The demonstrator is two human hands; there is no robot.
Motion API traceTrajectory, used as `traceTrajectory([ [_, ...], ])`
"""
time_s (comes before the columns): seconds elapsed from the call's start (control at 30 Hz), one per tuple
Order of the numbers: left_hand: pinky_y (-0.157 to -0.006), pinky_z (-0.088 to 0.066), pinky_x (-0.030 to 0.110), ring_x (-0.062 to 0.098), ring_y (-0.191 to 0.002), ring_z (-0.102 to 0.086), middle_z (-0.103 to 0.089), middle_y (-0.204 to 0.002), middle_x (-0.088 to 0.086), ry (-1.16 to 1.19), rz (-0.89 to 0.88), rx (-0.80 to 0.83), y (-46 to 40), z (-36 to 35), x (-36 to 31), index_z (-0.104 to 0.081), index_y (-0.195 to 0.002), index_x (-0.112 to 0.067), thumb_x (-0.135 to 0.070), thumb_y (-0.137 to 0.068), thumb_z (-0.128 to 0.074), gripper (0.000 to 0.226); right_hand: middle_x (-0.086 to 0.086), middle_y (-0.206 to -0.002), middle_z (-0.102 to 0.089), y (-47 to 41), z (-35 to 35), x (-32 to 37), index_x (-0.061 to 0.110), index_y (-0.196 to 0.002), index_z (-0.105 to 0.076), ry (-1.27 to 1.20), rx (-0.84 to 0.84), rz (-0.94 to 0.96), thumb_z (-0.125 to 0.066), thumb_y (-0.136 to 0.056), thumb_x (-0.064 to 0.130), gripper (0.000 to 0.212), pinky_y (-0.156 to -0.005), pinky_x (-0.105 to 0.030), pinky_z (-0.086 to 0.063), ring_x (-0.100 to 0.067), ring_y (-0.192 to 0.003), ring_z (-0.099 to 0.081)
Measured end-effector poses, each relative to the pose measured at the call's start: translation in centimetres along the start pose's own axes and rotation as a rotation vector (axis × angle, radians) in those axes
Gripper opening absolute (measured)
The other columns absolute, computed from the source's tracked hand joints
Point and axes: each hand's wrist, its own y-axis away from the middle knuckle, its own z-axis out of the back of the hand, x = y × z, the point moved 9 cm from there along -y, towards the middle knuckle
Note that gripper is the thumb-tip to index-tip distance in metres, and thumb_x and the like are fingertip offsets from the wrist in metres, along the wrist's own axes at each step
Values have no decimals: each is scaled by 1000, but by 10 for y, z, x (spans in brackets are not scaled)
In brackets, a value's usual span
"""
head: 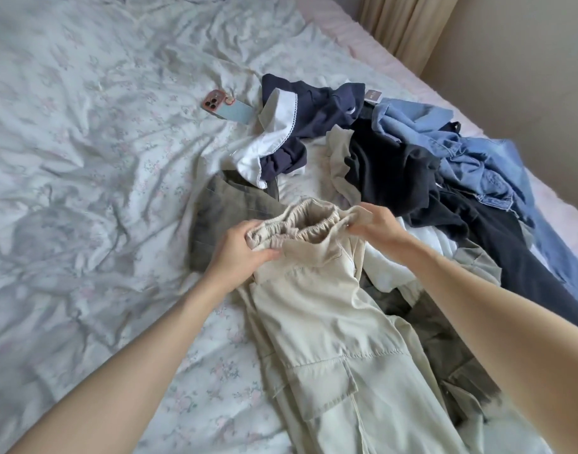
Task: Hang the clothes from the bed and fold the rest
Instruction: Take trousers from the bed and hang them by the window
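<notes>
Everywhere, clothes (396, 178) litter the rumpled floral bed (84, 158).

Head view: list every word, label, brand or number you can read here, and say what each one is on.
No text in this view can be read.
Tag on the navy garment: it bears dark marks, too small and blurred to read.
Phone on the bed sheet: no legible brand or lettering on its back.
Beige trousers, held by both hands: no label showing.

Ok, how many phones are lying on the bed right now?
1: a phone in a pink case lies on the floral sheet, just left of the clothes pile. The pile could hide others.
</notes>
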Motion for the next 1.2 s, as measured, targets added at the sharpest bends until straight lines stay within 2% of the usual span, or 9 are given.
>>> traceTrajectory([
  [0.17,-80,-43,20,23,-89,-61,-62,-99,8,-198,-260,175,84,-29,-39,-68,-111,-9,-3,-67,-79,46,13,-82,-62,67,13,-9,22,-83,-63,384,20,127,-61,-81,-3,25,-68,1,-37,0,-78,-56],
  [0.33,-76,-53,35,28,-87,-60,-61,-92,13,-317,-437,368,167,-83,-50,-69,-110,-10,-4,-70,-76,41,8,-101,-70,132,17,-47,18,-96,-68,737,69,154,-52,-80,-4,32,-85,-34,-49,-17,-94,-63],
  [0.47,-76,-50,37,21,-98,-52,-57,-102,6,-379,-416,518,213,-126,-31,-64,-120,-19,-10,-77,-69,44,13,-101,-67,176,9,-90,21,-98,-67,929,228,192,-49,-77,-5,38,-96,-34,-40,-13,-88,-56],
  [0.67,-96,-32,33,11,-124,-33,-46,-129,-8,-619,-309,989,254,-178,2,-56,-127,-28,-58,-84,-52,52,16,-120,-56,206,-10,-155,30,-107,-61,1183,505,-42,-38,-87,10,36,-116,-42,-9,-4,-126,-41],
  [0.77,-89,-45,41,20,-104,-56,-65,-107,0,-528,-513,510,225,-152,-34,-73,-96,-19,-51,-82,-46,44,-2,-89,-64,200,-12,-105,15,-90,-66,1118,58,303,-45,-79,16,23,-98,-46,-40,-27,-94,-62],
  [0.87,-95,-43,56,31,-117,-54,-57,-128,13,-717,-399,127,193,-125,-27,-65,-118,-18,-36,-84,-41,45,-13,-115,-61,205,-43,-89,14,-117,-60,1099,-12,447,-43,-81,35,45,-95,-54,-43,-35,-110,-57],
  [1.03,-107,18,56,37,-138,24,24,-151,12,-883,-37,317,175,-143,54,14,-142,-33,-49,-96,-27,64,-7,-151,-31,196,-93,-142,37,-142,-34,1198,315,272,-45,-82,55,64,-99,-70,-26,-37,-137,-29],
  [1.13,-99,30,59,35,-124,46,47,-137,9,-994,29,431,187,-164,79,27,-138,-36,-58,-93,-15,65,7,-153,18,184,-95,-173,49,-139,15,1214,418,154,-11,-85,63,61,-105,-62,15,-29,-138,23],
  [1.2,-93,34,60,36,-122,49,48,-136,11,-1028,49,486,189,-174,85,28,-135,-35,-63,-90,-12,67,11,-145,32,180,-97,-184,49,-134,26,1206,457,131,-7,-88,62,58,-104,-57,22,-24,-131,36],
])
